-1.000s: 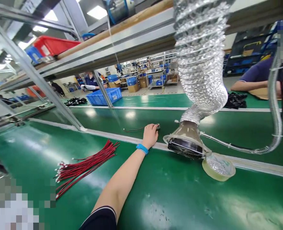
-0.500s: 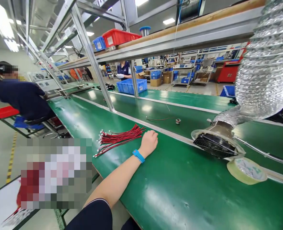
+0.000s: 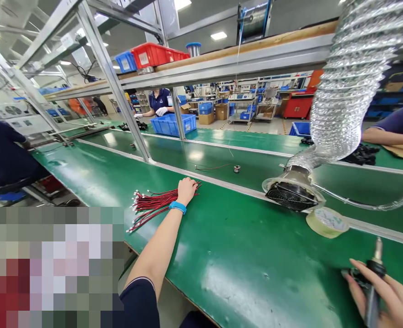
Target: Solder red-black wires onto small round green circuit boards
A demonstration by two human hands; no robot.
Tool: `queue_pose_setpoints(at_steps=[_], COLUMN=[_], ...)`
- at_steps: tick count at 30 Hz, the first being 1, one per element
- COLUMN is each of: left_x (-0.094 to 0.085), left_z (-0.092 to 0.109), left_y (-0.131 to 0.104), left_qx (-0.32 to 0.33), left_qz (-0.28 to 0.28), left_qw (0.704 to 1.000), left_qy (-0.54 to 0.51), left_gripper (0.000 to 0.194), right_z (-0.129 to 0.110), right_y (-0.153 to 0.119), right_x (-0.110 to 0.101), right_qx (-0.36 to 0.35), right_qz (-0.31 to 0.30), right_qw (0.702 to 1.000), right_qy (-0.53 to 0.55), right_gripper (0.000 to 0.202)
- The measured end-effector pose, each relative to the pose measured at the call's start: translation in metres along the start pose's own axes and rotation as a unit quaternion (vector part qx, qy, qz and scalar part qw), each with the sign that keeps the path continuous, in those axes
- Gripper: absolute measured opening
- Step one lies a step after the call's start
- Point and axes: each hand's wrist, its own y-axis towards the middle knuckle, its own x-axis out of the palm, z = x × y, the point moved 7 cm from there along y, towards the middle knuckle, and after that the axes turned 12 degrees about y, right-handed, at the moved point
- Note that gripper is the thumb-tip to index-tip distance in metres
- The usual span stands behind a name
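Note:
A bundle of red and black wires (image 3: 156, 202) with white connectors lies on the green bench. My left hand (image 3: 186, 190) rests on the right end of the bundle, its fingers closed over the wire ends; a blue band is round the wrist. At the lower right, my right hand (image 3: 389, 294) holds a soldering iron (image 3: 373, 291) with its metal tip pointing up and away. Something small and dark shows by the thumb, too unclear to name.
A fume extractor fan (image 3: 292, 196) hangs from a silver duct (image 3: 341, 86), with a tape roll (image 3: 327, 222) beside it. A small round part (image 3: 236, 168) with a wire lies beyond the metal rail. Metal posts hold a shelf (image 3: 221, 68). Other people sit at left, far side and right.
The view has turned to the right. My left hand has moved onto the ends of the wire bundle. My right hand has come into view with the soldering iron.

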Motion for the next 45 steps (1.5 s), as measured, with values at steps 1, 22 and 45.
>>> queue_pose_setpoints(at_steps=[1,22,45], left_x=[0.0,-0.103,-0.102], left_z=[0.001,0.214,0.279], left_y=[0.002,-0.146,-0.202], left_qx=[0.007,0.363,0.275], left_qz=[-0.001,0.013,-0.187], left_qw=[1.0,0.9,0.786], left_qy=[-0.002,-0.239,-0.522], left_gripper=[0.021,0.039,0.017], right_z=[-0.009,-0.083,-0.122], right_y=[-0.004,-0.021,-0.052], right_x=[0.006,0.04,0.043], right_qx=[-0.002,0.123,0.206], right_qz=[-0.031,-0.077,-0.078], right_qw=[1.0,0.986,0.946], right_qy=[0.004,0.085,0.238], right_gripper=[0.058,0.039,0.06])
